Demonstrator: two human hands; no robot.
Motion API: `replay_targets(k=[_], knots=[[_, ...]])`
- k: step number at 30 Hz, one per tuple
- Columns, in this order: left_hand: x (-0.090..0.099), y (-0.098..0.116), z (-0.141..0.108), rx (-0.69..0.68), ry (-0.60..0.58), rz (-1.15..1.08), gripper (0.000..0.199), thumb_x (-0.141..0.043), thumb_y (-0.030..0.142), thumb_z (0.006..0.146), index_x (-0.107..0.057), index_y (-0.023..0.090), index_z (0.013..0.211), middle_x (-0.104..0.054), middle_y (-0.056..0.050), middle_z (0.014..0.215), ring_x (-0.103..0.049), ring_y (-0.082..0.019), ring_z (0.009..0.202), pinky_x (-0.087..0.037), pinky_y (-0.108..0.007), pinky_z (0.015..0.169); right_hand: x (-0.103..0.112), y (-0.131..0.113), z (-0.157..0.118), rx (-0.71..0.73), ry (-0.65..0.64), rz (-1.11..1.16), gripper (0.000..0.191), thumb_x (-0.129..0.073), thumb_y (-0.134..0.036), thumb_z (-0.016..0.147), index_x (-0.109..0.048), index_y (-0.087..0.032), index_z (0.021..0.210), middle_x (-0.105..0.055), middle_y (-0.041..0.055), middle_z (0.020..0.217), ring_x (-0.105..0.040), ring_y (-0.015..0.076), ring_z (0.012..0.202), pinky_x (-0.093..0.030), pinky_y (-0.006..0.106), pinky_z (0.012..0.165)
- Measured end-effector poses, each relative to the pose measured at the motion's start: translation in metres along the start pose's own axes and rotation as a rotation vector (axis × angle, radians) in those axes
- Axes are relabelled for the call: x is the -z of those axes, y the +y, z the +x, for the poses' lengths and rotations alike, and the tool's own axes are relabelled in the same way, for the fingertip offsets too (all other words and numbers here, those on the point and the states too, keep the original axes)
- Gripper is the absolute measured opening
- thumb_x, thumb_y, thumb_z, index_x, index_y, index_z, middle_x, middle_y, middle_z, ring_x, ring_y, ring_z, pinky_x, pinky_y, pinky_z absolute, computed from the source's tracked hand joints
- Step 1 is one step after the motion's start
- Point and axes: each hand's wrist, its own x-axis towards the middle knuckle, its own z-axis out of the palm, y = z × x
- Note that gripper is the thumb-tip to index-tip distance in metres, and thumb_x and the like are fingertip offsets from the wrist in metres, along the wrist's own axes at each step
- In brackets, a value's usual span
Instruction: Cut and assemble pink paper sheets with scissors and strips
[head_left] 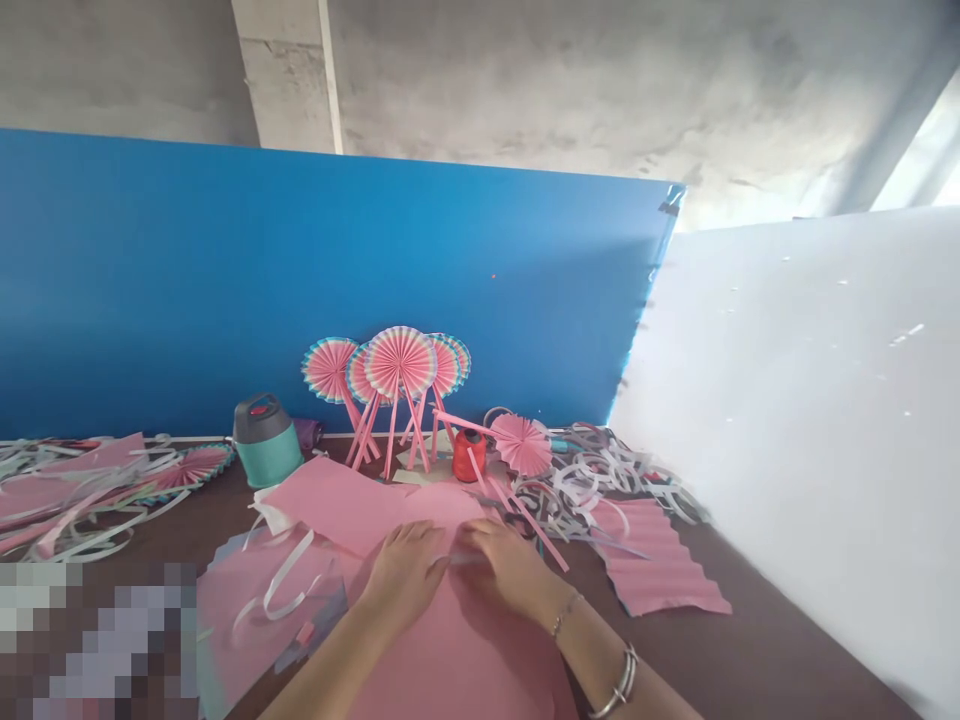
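Note:
A large sheet of pink paper (pixel 457 660) lies in front of me, with more pink sheets (pixel 330 500) behind and to its left. My left hand (pixel 409 572) rests palm down on the pink paper, its fingers stretched forward. Close beside it, my right hand (pixel 506 565) bends over the paper near a small pale edge or strip between the two hands. Its fingertips are curled down and partly hidden, so whether they pinch anything is unclear. Scissors (pixel 519 522) lie partly visible just beyond my right hand.
Pleated pink paper fans (pixel 401 362) lean on the blue panel (pixel 487 240). A red thread spool (pixel 469 456) and a pink rosette (pixel 521 445) stand ahead. White strips (pixel 577 490) and a pleated sheet (pixel 656 560) lie right. A teal container (pixel 268 445) sits left.

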Motion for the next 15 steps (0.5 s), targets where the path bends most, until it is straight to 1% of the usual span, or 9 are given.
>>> replay_targets(k=[3, 7, 11, 15], knots=[[0.007, 0.003, 0.0, 0.035, -0.03, -0.004, 0.04, -0.044, 0.025, 0.086, -0.057, 0.016, 0.122, -0.055, -0.011, 0.13, -0.047, -0.025, 0.121, -0.034, -0.038, 0.102, 0.002, -0.008, 0.001, -0.003, 0.006, -0.018, 0.034, -0.051, -0.017, 0.079, -0.062, -0.018, 0.111, -0.06, 0.0076, 0.119, -0.052, 0.0213, 0.112, -0.039, 0.033, 0.097], [0.014, 0.008, 0.0, 0.051, -0.054, -0.002, 0.037, -0.043, 0.024, 0.086, -0.059, 0.016, 0.118, -0.059, -0.011, 0.125, -0.051, -0.025, 0.117, -0.037, -0.038, 0.099, -0.006, -0.012, 0.003, -0.03, 0.021, -0.078, 0.033, -0.055, -0.025, 0.079, -0.063, -0.015, 0.11, -0.06, 0.009, 0.116, -0.051, 0.0235, 0.11, -0.039, 0.036, 0.097], [0.013, 0.01, 0.0, 0.021, -0.061, 0.053, 0.032, -0.042, 0.022, 0.086, -0.063, 0.018, 0.109, -0.062, -0.011, 0.119, -0.053, -0.025, 0.114, -0.038, -0.038, 0.097, -0.013, -0.008, 0.004, 0.02, 0.031, -0.097, 0.027, -0.053, -0.027, 0.081, -0.064, -0.015, 0.103, -0.06, 0.01, 0.114, -0.051, 0.0229, 0.108, -0.04, 0.035, 0.095], [0.012, 0.011, 0.002, 0.02, -0.075, 0.102, 0.031, -0.042, 0.023, 0.087, -0.063, 0.019, 0.11, -0.061, -0.01, 0.119, -0.053, -0.024, 0.113, -0.038, -0.037, 0.097, -0.012, -0.007, 0.004, 0.04, 0.044, -0.091, 0.028, -0.054, -0.029, 0.081, -0.063, -0.016, 0.104, -0.06, 0.0092, 0.113, -0.052, 0.0223, 0.106, -0.04, 0.034, 0.093]])
